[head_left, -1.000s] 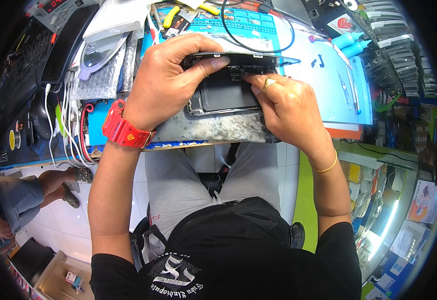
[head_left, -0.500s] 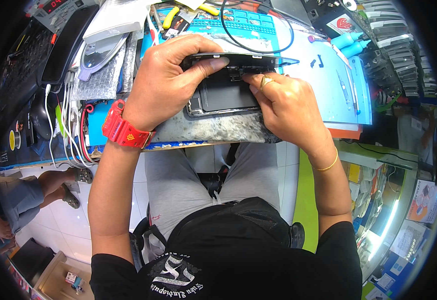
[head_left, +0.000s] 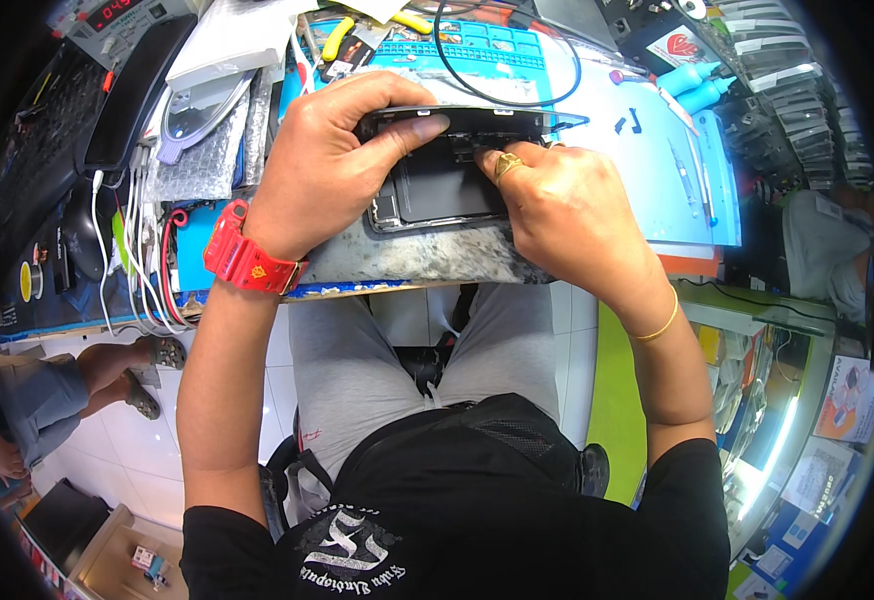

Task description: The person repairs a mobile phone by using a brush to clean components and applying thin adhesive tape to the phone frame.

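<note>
An opened phone (head_left: 447,196) lies on the grey, stained mat at the bench's front edge, its dark inside showing. Its lifted panel (head_left: 509,121) stands tilted up along the far side. My left hand (head_left: 329,165) pinches that panel, thumb on the inner face and fingers behind it. Bent fingers of my right hand (head_left: 575,205) reach into the gap near small dark parts (head_left: 465,147) between panel and body. The fingertips are pressed together there; what they hold, if anything, is hidden.
Beyond the phone are a blue work mat (head_left: 497,60), a looped black cable (head_left: 579,70) and yellow-handled pliers (head_left: 338,38). Blue bottles (head_left: 702,92), small black parts (head_left: 629,123) and slim tools (head_left: 690,180) lie right. White cables (head_left: 135,235) hang left; a person's legs (head_left: 107,370) show beyond.
My right hand has shifted slightly left, with its fingers deeper over the opened phone. My left hand keeps its hold on the raised panel, which has barely moved.
</note>
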Demonstrator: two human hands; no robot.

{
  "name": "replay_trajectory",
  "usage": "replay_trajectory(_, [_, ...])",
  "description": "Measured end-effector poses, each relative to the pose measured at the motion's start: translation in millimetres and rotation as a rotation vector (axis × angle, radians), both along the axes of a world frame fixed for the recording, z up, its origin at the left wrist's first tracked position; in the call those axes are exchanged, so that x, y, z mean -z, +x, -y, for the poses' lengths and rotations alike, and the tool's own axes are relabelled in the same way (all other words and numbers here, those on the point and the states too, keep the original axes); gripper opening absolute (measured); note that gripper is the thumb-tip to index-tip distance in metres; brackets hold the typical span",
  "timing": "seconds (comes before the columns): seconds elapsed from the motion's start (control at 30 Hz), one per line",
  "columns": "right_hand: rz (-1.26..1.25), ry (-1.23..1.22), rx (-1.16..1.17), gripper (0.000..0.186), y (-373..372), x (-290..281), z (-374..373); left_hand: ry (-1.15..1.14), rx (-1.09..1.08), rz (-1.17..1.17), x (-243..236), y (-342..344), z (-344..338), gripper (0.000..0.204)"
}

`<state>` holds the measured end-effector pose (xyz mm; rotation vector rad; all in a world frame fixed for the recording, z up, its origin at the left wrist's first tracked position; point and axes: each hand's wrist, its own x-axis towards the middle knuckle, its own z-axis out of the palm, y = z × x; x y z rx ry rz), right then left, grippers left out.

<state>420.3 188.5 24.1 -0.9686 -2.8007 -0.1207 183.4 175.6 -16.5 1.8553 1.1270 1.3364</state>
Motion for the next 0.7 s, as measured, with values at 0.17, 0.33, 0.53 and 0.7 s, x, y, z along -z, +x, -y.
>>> replay_trajectory(0.17, [0.097, 0.045, -0.030, 0.021, -7, -3, 4, -0.006, -0.019, 0.018, 3, 0, -2, 0.017])
replay_trajectory(0.33, [-0.151, -0.068, 0.033, 0.023, 3, 3, 0, -0.051, 0.003, 0.015, -1, -1, 0, 0.015])
replay_trajectory(0.53, [-0.291, -0.098, 0.106, 0.024, 9, 4, -1, -0.089, 0.009, 0.031, -1, -1, -2, 0.016])
replay_trajectory(0.7, [-0.138, -0.127, 0.136, 0.020, 1, 1, 3, -0.077, -0.004, 0.023, 1, -2, 1, 0.017])
